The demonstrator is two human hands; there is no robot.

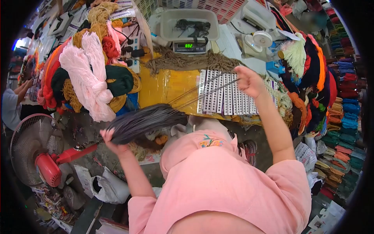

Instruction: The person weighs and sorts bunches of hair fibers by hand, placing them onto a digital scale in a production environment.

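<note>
A dark grey yarn hank (146, 121) stretches over my lap, in front of the table. My left hand (115, 141) is closed around its left end. Up and to the right, my right hand (249, 82) pinches a few thin strands that run taut from the hank. Under these strands lie white cards (228, 93) with rows of dark dots, side by side on the yellow tabletop (161, 87). Behind them is a strip of brown yarn (187, 62). A digital scale (190, 46) with green digits carries a plastic tray (165, 29) with dark yarn in it.
Pink yarn (85, 74) and other coloured hanks hang over the table's left side. More hanks (311, 70) hang at the right, near a small white fan (261, 39). A red floor fan (48, 167) stands close to my left arm. Another person (15, 101) is at far left.
</note>
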